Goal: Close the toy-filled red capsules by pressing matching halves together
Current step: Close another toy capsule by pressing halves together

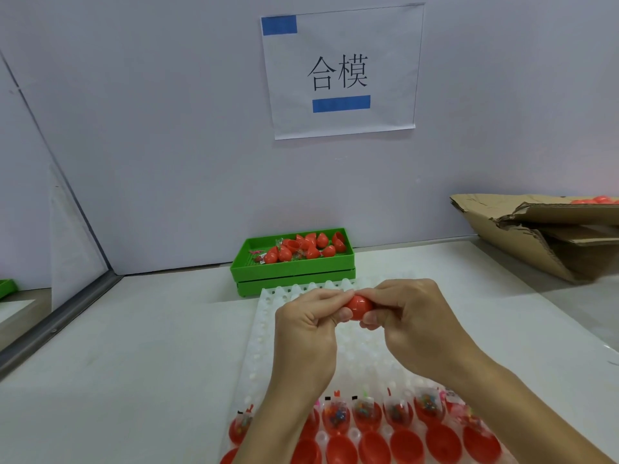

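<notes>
My left hand [306, 316] and right hand [407, 313] both pinch one red capsule [359, 307], pressing inward. Misaligned halves may not snap; it could slip out.

We see an evenly bright, diffuse scene — shadows are faint, only a soft one beneath the green tray [291, 267] at twelve o'clock. The white surface [134, 363] shows mild sheen toward three o'clock. Wide-angle bending curves the partition edge at nine o'clock. Detail is soft throughout — the red halves [371, 447] at six o'clock look slightly smeared.
</notes>
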Motion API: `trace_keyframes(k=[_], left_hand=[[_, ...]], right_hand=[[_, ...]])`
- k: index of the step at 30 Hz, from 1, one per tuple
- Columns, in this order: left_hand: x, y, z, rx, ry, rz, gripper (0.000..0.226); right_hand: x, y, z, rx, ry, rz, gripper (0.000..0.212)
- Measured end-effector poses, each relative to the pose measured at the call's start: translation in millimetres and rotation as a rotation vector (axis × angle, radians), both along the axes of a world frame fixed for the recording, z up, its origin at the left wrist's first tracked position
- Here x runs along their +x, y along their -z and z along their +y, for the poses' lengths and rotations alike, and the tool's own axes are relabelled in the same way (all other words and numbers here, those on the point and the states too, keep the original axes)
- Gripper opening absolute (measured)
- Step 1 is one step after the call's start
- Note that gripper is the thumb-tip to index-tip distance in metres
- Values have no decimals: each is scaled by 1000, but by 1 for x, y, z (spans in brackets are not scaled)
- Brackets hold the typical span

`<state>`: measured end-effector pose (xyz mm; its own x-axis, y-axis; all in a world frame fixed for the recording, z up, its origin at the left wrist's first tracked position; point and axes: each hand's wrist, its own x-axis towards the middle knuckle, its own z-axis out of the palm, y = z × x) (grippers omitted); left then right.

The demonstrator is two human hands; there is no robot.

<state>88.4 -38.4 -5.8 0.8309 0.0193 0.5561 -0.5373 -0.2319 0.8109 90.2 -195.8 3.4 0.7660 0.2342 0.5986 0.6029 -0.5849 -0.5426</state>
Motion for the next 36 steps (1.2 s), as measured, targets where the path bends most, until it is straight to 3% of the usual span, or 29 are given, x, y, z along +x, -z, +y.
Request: trace_keyframes(k=[7,16,24,31,36], left_hand=[[1,0,2,38,-1,-9,30],[-1,-6,2,0,-18,-2,33],[-6,-19,5,-86,116,136,37],[-4,-16,8,-111,100,182,32],[-2,-15,10,-162,109,210,23]], right_hand=[[1,4,5,-9,-5,-23,29],[4,5,9,134,-26,-32,31],[4,-1,1,363,-84,153,40],[1,-4,2,457,-128,272,44],[0,-4,5,536,-149,285,24]])
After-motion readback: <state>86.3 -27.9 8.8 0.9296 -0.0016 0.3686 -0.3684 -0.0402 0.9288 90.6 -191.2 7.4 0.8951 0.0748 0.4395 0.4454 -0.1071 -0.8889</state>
